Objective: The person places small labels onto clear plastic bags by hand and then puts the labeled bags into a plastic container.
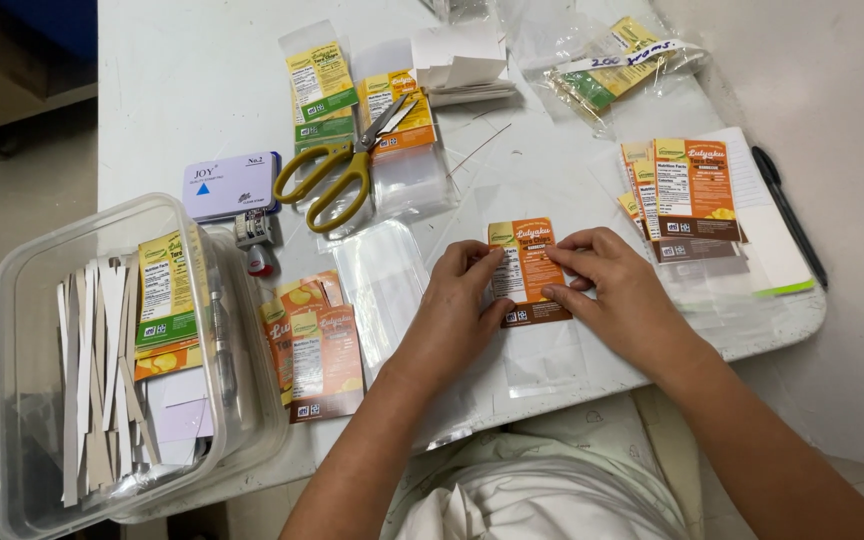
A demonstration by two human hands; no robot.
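An orange and brown label (pixel 526 268) lies on a clear plastic pouch (pixel 542 350) at the near edge of the white table (pixel 202 90). My left hand (pixel 455 310) presses the label's left side with fingers and thumb. My right hand (pixel 617 290) pins its right side, fingertips on the label's edge. Both hands rest flat on it.
Yellow-handled scissors (pixel 337 175) lie on labelled pouches behind. A clear plastic tub (pixel 22 400) with paper strips and labels stands at the left, a stamp pad (pixel 232 185) beside it. More labelled pouches (pixel 687 195) and a black pen (pixel 787 215) lie right; loose labels (pixel 317 355) sit left.
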